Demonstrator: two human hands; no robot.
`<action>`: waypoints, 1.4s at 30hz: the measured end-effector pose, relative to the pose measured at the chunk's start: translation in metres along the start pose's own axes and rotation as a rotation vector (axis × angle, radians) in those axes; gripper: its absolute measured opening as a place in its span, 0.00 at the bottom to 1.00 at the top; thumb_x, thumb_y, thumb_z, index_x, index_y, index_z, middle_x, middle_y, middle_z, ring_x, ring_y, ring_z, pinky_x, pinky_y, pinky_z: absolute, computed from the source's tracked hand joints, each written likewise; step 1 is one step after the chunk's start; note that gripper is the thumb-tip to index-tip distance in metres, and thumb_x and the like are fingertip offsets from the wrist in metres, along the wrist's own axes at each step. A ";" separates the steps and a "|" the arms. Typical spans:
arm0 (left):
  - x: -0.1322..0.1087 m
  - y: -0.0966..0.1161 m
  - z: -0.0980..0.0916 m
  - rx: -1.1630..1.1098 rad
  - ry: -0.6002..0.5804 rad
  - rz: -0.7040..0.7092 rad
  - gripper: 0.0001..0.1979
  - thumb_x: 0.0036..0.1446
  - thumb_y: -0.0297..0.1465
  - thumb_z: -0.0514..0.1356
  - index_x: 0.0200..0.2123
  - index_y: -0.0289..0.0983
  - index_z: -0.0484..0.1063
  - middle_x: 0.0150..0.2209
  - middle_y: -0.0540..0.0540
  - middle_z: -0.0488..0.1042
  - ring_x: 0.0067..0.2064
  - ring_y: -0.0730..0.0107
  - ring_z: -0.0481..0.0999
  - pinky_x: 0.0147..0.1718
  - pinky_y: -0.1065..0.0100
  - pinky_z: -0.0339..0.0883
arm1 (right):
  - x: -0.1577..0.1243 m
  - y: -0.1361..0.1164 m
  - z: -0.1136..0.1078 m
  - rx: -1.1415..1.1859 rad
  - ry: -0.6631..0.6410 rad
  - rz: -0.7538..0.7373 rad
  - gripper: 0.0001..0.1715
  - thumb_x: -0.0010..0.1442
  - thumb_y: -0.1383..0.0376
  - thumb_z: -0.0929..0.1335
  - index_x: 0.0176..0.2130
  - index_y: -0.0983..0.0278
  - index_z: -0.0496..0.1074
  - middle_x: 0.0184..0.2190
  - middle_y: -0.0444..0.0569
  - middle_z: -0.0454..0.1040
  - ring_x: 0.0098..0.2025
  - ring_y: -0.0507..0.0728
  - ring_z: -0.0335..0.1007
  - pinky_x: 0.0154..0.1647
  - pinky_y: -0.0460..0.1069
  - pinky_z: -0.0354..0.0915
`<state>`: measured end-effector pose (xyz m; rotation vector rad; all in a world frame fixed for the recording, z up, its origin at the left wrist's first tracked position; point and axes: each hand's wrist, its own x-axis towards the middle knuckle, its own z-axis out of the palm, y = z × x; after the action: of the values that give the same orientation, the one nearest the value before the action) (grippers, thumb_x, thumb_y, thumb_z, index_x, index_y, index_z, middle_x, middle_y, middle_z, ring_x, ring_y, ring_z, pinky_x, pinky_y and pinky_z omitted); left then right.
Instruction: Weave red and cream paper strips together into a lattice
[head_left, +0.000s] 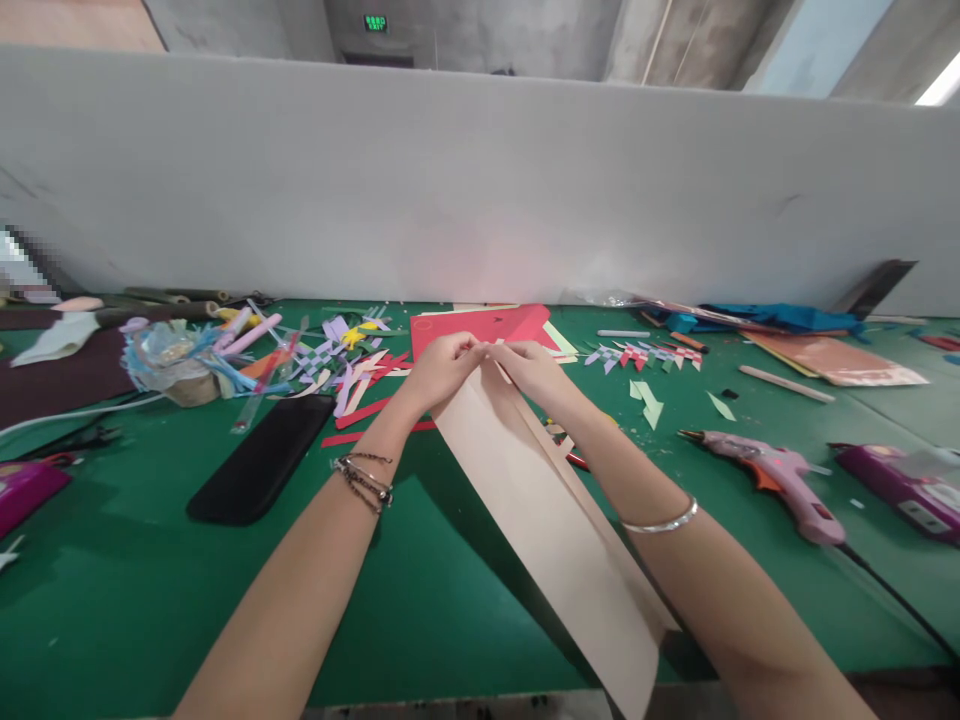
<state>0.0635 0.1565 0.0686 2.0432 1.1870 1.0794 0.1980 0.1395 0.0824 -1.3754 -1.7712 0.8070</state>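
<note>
Counter (420, 620), green, before white partition (495, 180); left fingers (466, 343) and right fingers (519, 352) pinch beige paper (536, 490), long axis slanting toward counter's near edge.

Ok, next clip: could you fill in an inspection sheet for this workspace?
Surface: green table, with paper scraps scattered toward its far side.
Job's things: folded beige paper, slanting toward the wearer, its near end past the table edge.
Clutter: red sheet beyond the hands; flat black object and woven paper strips on the left; pink glue gun and purple device on the right.
Grips: left grip and right grip pinch the paper's far end, close together.
Cables: black cord from the glue gun; white cord at far left.
Surroundings: white partition behind the table; green exit sign above; co-workers, nothing seen.
</note>
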 end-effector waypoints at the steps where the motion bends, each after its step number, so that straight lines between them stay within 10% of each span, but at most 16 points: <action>1: 0.000 0.000 0.000 0.006 0.008 0.002 0.12 0.53 0.35 0.51 0.21 0.36 0.61 0.21 0.52 0.63 0.24 0.73 0.62 0.21 0.73 0.53 | -0.001 0.000 0.000 -0.012 -0.016 -0.021 0.21 0.54 0.58 0.59 0.16 0.63 0.49 0.15 0.38 0.44 0.18 0.46 0.41 0.19 0.46 0.39; 26: -0.001 0.000 -0.017 0.125 0.144 0.170 0.12 0.54 0.33 0.48 0.19 0.37 0.57 0.18 0.54 0.56 0.23 0.74 0.58 0.23 0.72 0.49 | 0.006 0.014 -0.002 0.217 -0.120 0.154 0.19 0.55 0.58 0.60 0.18 0.66 0.62 0.16 0.42 0.60 0.18 0.47 0.55 0.21 0.44 0.52; 34: -0.001 0.002 -0.017 0.204 0.151 0.169 0.11 0.52 0.29 0.49 0.19 0.37 0.58 0.18 0.54 0.58 0.23 0.74 0.59 0.23 0.72 0.50 | -0.011 -0.005 -0.006 -0.171 -0.191 -0.008 0.22 0.55 0.56 0.60 0.18 0.63 0.47 0.16 0.38 0.44 0.18 0.46 0.40 0.19 0.46 0.39; 42: -0.003 0.008 -0.014 0.240 0.187 0.147 0.14 0.52 0.28 0.50 0.16 0.37 0.52 0.15 0.55 0.52 0.20 0.76 0.54 0.20 0.72 0.46 | -0.013 -0.005 0.007 -0.387 0.042 -0.172 0.19 0.54 0.59 0.60 0.18 0.63 0.49 0.15 0.39 0.49 0.19 0.46 0.43 0.21 0.46 0.39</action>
<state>0.0549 0.1508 0.0812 2.2820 1.3314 1.2745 0.1911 0.1259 0.0805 -1.4404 -2.0526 0.3502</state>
